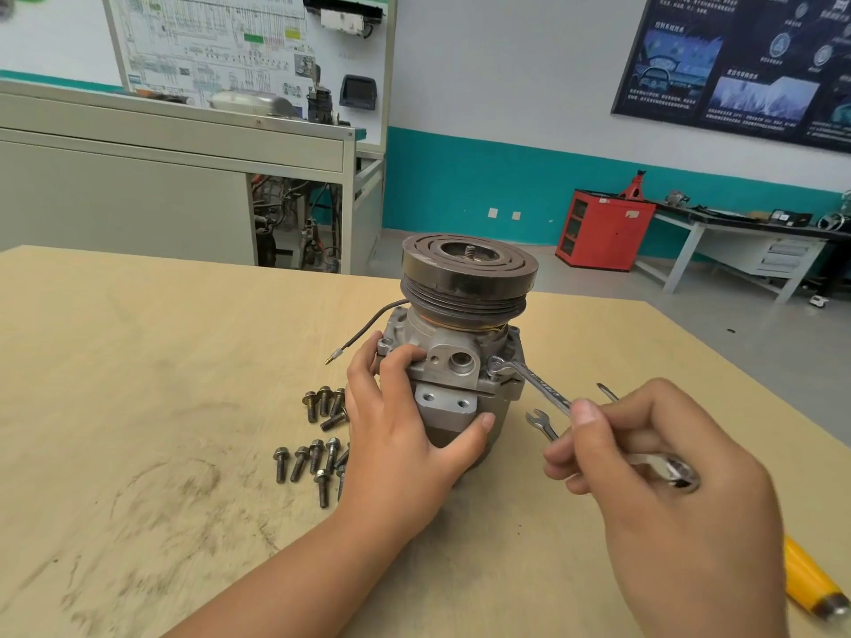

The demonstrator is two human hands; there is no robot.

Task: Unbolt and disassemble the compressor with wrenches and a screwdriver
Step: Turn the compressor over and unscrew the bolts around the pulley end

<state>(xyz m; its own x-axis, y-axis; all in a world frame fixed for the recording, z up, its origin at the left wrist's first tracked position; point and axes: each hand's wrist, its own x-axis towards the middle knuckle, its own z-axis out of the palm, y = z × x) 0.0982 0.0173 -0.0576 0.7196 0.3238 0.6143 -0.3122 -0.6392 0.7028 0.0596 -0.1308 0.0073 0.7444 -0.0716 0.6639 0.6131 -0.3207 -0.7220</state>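
Note:
A grey metal compressor (pixel 460 361) stands upright on the wooden table (pixel 138 384), its dark grooved pulley (pixel 469 274) on top. My left hand (pixel 400 435) grips the compressor body from the front left, fingers over its flange, thumb across the lower housing. My right hand (pixel 667 481) holds a silver wrench (pixel 534 377) by its handle; the wrench's open jaw sits on a bolt at the right side of the flange. A second open-end wrench (pixel 541 421) lies on the table under it. Several loose bolts (pixel 317 435) lie left of the compressor.
A black wire with a brass tip (pixel 364 329) hangs off the compressor's left side. A yellow-handled screwdriver (pixel 810 582) lies at the right table edge, its tip (pixel 605 391) showing beyond my right hand. Cabinets, a red rack and benches stand behind.

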